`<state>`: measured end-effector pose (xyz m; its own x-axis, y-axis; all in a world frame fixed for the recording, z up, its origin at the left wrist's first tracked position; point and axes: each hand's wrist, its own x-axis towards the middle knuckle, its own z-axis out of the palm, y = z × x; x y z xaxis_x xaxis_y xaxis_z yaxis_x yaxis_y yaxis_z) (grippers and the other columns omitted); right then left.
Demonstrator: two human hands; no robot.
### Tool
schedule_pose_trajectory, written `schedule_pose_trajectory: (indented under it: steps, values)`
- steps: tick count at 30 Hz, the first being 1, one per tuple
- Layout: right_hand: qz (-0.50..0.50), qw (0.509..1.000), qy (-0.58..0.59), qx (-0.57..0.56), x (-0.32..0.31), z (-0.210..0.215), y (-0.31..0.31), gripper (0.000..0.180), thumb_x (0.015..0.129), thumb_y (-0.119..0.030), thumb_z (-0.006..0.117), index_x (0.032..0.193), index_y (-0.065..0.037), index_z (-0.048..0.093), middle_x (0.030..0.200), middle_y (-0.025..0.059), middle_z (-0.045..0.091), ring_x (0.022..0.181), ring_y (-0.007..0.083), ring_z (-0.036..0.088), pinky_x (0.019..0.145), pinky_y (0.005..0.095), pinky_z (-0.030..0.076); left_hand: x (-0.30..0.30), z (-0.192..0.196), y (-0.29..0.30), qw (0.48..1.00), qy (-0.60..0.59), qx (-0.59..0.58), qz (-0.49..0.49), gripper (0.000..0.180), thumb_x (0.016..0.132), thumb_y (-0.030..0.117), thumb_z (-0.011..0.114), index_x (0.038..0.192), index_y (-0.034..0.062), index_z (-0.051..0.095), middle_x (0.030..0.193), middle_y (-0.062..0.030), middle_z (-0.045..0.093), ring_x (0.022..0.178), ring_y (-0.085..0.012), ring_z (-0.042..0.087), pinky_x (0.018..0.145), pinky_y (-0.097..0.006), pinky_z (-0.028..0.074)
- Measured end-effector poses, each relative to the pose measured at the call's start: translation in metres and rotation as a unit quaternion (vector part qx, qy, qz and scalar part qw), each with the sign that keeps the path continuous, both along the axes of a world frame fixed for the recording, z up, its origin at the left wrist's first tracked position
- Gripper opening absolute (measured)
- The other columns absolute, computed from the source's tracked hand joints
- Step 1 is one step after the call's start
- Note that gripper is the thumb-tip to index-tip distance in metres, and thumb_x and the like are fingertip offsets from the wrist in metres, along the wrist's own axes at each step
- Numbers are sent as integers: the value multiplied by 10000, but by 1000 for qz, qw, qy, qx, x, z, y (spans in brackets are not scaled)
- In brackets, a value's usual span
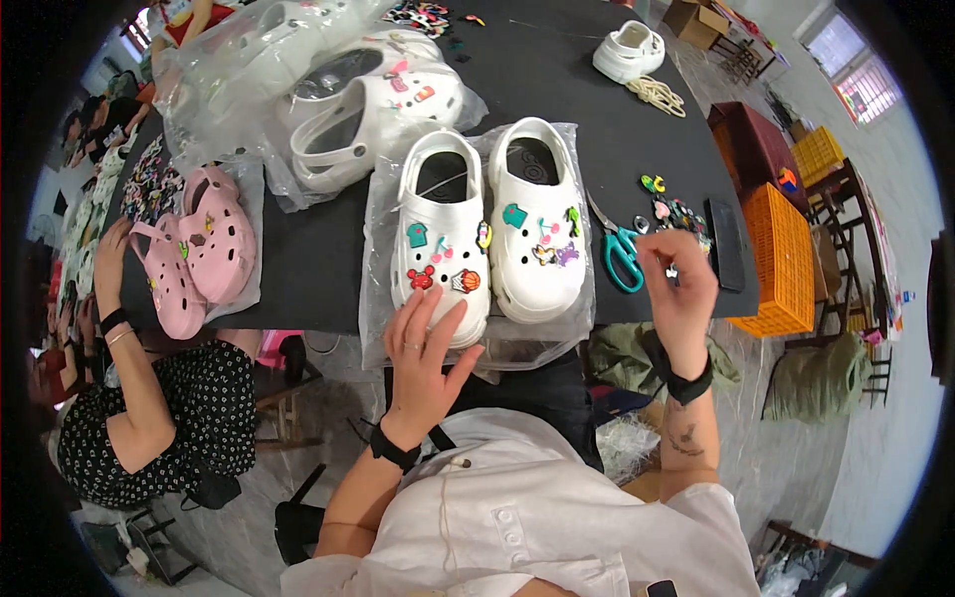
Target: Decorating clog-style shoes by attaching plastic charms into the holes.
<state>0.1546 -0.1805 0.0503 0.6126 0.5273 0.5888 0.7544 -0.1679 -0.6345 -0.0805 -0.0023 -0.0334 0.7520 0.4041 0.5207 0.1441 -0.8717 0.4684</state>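
Note:
A pair of white clogs lies side by side on a clear plastic bag (pixel 376 289), toes toward me. Colourful shoe charms dot both. The left clog (pixel 408 254) carries a teal shirt, cherries, a red mouse-head shape and a basketball hoop. On the right clog (pixel 542 294) are another teal shirt, cherries and a purple charm. My left hand (pixel 430 353) rests with fingers spread on the left clog's toe. Just right of the teal-handled scissors (pixel 622 261), my right hand (pixel 681 284) is raised with fingers curled together; what they hold, if anything, is hidden. Loose charms (pixel 686 214) lie beyond it.
Bagged white clogs (pixel 343 124) lie at the back left. Pink clogs (pixel 221 249) sit at the left, beside a co-worker's hand (pixel 109 264). A white clog (pixel 629 55) and cord (pixel 657 97) lie far right. A black tray (pixel 729 244) borders the table edge, near an orange crate (pixel 781 264).

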Motion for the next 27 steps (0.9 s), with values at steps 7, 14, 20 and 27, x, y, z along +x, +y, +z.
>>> schedule_pose_trajectory:
  steps: [7, 14, 20, 27]
  values:
    - [35, 980, 192, -48, -21, -25, 17, 96, 863, -43, 706, 897, 10, 632, 762, 29, 620, 689, 49, 535, 616, 222, 444, 3, 21, -11, 999, 12, 25, -27, 383, 788, 210, 752, 1157, 150, 665, 1371, -87, 490, 1276, -300, 425, 1035, -459, 314]
    - [45, 978, 135, -151, -19, -29, 42, 422, 752, -262, 839, 851, -29, 501, 653, 38, 477, 554, 150, 437, 518, 286, 401, 30, 42, -11, 993, 26, 58, -103, 347, 810, 213, 728, 1145, 155, 660, 1327, -43, 537, 1260, -275, 457, 1032, -451, 321]
    - [41, 976, 131, -168, -11, -32, 45, 458, 749, -300, 841, 758, -31, 470, 591, 42, 434, 529, 150, 403, 484, 299, 368, 27, 27, 6, 997, -71, -11, -20, 380, 773, 171, 779, 1085, 64, 588, 1130, -121, 569, 1029, -310, 541, 896, -423, 429]
    - [46, 971, 154, -177, -8, -32, 45, 485, 744, -335, 841, 719, -25, 470, 581, 50, 441, 526, 159, 397, 485, 307, 369, 21, 27, 38, 974, -50, -206, 81, 470, 750, 252, 827, 950, 38, 459, 868, -104, 498, 775, -255, 490, 705, -357, 434]
